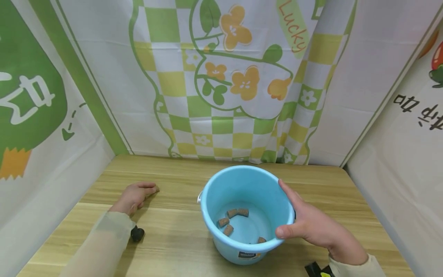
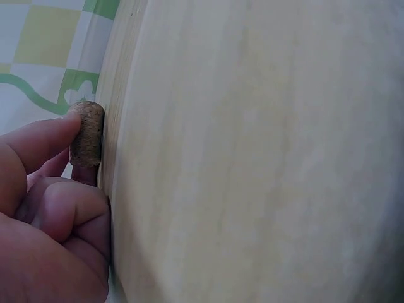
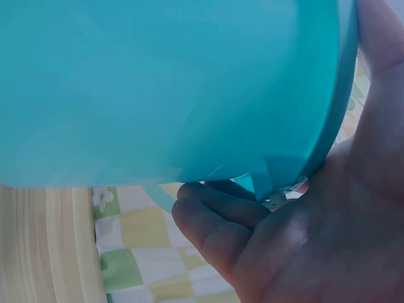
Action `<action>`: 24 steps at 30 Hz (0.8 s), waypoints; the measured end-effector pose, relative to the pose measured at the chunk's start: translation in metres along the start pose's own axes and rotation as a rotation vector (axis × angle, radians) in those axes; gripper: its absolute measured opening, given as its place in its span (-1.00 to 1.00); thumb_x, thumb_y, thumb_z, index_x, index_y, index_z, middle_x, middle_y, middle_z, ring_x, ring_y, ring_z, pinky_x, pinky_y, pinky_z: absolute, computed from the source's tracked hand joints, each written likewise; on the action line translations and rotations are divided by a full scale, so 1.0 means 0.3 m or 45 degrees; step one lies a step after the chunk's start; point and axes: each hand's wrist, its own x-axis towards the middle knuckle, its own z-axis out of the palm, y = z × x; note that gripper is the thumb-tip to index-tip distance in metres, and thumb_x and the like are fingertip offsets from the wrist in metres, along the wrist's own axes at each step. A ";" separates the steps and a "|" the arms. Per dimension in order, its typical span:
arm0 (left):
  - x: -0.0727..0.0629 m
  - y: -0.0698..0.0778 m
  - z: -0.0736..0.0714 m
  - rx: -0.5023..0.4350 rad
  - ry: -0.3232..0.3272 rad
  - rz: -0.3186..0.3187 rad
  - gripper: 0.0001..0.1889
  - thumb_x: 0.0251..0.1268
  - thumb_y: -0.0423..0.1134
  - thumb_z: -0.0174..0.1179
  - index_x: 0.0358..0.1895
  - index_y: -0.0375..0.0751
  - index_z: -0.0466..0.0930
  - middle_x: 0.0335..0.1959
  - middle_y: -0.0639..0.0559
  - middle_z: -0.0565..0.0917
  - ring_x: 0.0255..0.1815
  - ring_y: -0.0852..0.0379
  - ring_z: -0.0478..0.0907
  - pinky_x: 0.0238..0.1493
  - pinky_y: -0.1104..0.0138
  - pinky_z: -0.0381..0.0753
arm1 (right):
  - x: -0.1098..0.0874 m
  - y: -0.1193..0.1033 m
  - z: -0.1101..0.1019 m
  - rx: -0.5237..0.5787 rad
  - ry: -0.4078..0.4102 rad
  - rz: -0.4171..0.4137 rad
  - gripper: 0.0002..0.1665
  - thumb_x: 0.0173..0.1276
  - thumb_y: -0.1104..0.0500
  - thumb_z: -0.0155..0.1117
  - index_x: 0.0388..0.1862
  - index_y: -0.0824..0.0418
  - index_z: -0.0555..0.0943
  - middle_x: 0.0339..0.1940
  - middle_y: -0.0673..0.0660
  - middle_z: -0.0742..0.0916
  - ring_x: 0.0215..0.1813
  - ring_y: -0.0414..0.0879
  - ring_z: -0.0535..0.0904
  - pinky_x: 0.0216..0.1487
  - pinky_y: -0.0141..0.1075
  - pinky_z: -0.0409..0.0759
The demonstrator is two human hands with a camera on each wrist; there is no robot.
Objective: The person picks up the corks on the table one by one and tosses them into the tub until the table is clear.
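Observation:
My left hand (image 1: 134,196) is low over the left part of the table and pinches a brown cork (image 2: 87,134) at its fingertips. In the head view only the tip of that cork (image 1: 157,189) shows. A light blue bucket (image 1: 247,172) stands upright on the table to the right of it. My right hand (image 1: 308,221) grips the bucket's right rim, with the thumb over the edge. In the right wrist view, other fingers (image 3: 218,221) curl beneath the bucket's outer wall (image 3: 158,82). Several corks (image 1: 223,222) lie on the bucket's floor; one near the front is partly hidden by the rim.
The wooden table (image 1: 169,231) meets a printed fabric curtain (image 1: 225,127) at its back edge. White fabric panels stand at the left and right sides. A white handle joint (image 1: 199,197) juts from the bucket's left side.

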 end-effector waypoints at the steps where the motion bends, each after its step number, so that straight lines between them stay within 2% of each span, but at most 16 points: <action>1: -0.002 0.001 0.001 0.005 0.000 -0.001 -0.50 0.47 -0.14 0.20 0.36 -0.30 0.45 0.18 -0.13 0.56 -0.77 0.29 0.22 -0.69 0.40 0.32 | 0.000 0.000 0.000 0.003 -0.002 0.002 0.45 0.13 0.04 0.60 0.66 -0.03 -0.29 0.51 0.36 0.16 0.18 0.17 0.47 0.08 -0.01 0.49; 6: -0.009 0.006 0.005 0.001 0.004 -0.013 -0.49 0.44 -0.14 0.25 0.33 -0.32 0.47 0.18 -0.15 0.55 -0.74 0.29 0.24 -0.66 0.40 0.35 | -0.001 0.001 0.001 -0.004 -0.004 0.015 0.45 0.13 0.02 0.60 0.66 -0.03 -0.29 0.50 0.36 0.17 0.17 0.14 0.48 0.07 -0.04 0.50; 12: -0.010 0.009 0.005 -0.008 -0.010 -0.003 -0.50 0.44 -0.18 0.24 0.32 -0.39 0.46 0.05 -0.06 0.62 -0.76 0.30 0.22 -0.67 0.40 0.33 | -0.003 0.000 0.000 -0.006 -0.016 0.031 0.44 0.14 0.02 0.59 0.66 -0.04 -0.29 0.53 0.36 0.12 0.17 0.15 0.47 0.05 -0.07 0.51; 15: -0.006 0.009 0.006 -0.058 -0.022 -0.003 -0.51 0.44 -0.20 0.24 0.30 -0.40 0.47 -0.01 -0.02 0.65 -0.77 0.32 0.20 -0.69 0.43 0.30 | -0.002 0.000 0.000 -0.013 -0.012 0.026 0.44 0.14 0.03 0.59 0.66 -0.04 -0.29 0.53 0.36 0.11 0.17 0.15 0.47 0.05 -0.04 0.50; 20: -0.012 0.030 0.019 -0.192 -0.115 0.003 -0.52 0.47 -0.21 0.20 0.31 -0.44 0.44 0.00 -0.04 0.62 -0.74 0.35 0.16 -0.68 0.47 0.26 | -0.001 0.001 0.000 -0.022 -0.002 0.016 0.45 0.13 0.03 0.60 0.66 -0.03 -0.29 0.53 0.38 0.11 0.17 0.16 0.47 0.06 0.01 0.48; 24: -0.032 0.080 0.035 -0.254 -0.200 0.035 -0.46 0.51 -0.17 0.16 0.40 -0.41 0.35 0.10 -0.03 0.61 -0.73 0.36 0.12 -0.69 0.48 0.22 | 0.001 0.002 0.001 -0.019 -0.002 0.013 0.45 0.12 0.03 0.60 0.66 -0.01 -0.29 0.52 0.37 0.12 0.16 0.16 0.48 0.06 0.00 0.49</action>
